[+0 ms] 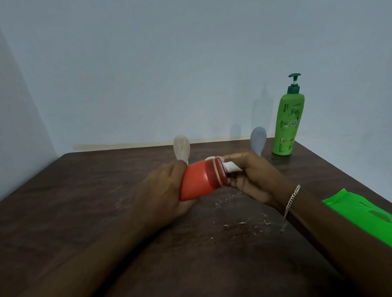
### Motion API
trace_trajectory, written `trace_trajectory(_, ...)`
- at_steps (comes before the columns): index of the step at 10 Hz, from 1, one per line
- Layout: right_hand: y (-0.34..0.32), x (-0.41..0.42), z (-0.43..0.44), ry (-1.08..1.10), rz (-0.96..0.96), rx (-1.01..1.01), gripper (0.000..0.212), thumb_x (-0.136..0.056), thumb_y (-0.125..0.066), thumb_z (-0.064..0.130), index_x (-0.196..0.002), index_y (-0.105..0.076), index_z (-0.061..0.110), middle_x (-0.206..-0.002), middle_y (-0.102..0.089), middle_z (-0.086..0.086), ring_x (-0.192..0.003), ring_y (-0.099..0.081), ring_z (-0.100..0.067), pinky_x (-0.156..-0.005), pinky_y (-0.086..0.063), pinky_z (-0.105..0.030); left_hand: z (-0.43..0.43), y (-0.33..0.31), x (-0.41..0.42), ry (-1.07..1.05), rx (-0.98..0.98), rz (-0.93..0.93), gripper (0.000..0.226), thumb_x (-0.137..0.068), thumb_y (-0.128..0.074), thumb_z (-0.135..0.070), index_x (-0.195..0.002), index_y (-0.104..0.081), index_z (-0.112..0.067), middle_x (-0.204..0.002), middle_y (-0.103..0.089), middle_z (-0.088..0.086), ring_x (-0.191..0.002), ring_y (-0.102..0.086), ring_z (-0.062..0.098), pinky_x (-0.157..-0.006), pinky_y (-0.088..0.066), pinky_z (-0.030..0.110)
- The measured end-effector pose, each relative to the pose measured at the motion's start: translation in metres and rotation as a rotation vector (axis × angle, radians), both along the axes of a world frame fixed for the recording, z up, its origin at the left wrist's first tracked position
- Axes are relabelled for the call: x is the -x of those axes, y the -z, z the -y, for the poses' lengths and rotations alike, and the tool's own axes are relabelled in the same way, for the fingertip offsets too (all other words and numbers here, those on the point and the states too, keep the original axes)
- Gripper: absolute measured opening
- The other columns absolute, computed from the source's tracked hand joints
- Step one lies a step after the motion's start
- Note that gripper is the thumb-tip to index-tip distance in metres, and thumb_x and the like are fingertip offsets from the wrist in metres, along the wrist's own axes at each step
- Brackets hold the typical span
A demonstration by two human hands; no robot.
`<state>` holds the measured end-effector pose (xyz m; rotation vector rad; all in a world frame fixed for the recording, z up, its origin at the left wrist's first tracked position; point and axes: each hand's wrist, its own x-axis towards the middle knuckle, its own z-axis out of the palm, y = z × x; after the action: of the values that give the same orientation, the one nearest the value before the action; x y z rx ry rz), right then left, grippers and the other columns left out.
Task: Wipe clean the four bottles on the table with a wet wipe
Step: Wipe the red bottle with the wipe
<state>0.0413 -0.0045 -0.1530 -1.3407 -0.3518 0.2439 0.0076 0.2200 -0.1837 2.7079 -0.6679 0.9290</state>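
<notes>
My left hand (163,190) grips an orange-red bottle (197,182) by its body and holds it tilted above the middle of the table. My right hand (250,177) pinches a white wet wipe (230,167) against the bottle's dark red cap end. A tall green pump bottle (287,122) stands upright at the back right. A small clear bottle (181,149) stands behind my left hand. A small grey-blue bottle (258,139) stands behind my right hand, partly hidden.
A bright green wipe packet (368,217) lies at the table's right edge. White crumbs and smears (238,222) dot the dark wooden table (58,210) under my hands. A pale wall runs close behind the table's back edge.
</notes>
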Motion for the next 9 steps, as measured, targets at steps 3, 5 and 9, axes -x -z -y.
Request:
trace_trajectory(3,-0.006,0.033,-0.029,0.038,0.112,-0.05,0.021,-0.09,-0.056,-0.007,-0.092,-0.074,0.002,-0.084,-0.072,-0.016,-0.065,-0.063,-0.016,-0.064,-0.053,-0.025,-0.004,-0.009,-0.002,-0.136,0.409,-0.155,0.058,-0.081,-0.078,-0.037,-0.129,-0.051,-0.02,-0.099,-0.056,-0.008,-0.081,-0.056,0.005,-0.063,-0.038,0.018)
trace_trajectory(5,-0.003,0.038,-0.029,0.481,1.313,0.712,0.016,-0.093,-0.064,0.013,-0.106,-0.072,0.007,-0.093,-0.066,-0.004,-0.085,-0.06,-0.014,-0.074,-0.05,-0.029,0.002,-0.008,-0.002,-0.139,0.421,-0.343,0.064,-0.078,-0.076,-0.047,-0.133,-0.058,-0.021,-0.102,-0.067,-0.004,-0.081,-0.062,0.011,-0.076,-0.052,0.033)
trace_trajectory(9,-0.006,0.031,-0.019,0.583,1.365,0.746,0.012,-0.09,-0.064,0.006,-0.102,-0.064,0.006,-0.1,-0.064,-0.006,-0.09,-0.058,-0.018,-0.078,-0.05,-0.026,-0.011,-0.012,-0.002,0.537,0.965,-1.136,0.07,-0.065,-0.071,-0.033,-0.115,-0.055,0.014,-0.072,-0.064,0.015,-0.053,-0.062,0.022,-0.05,-0.053,0.03)
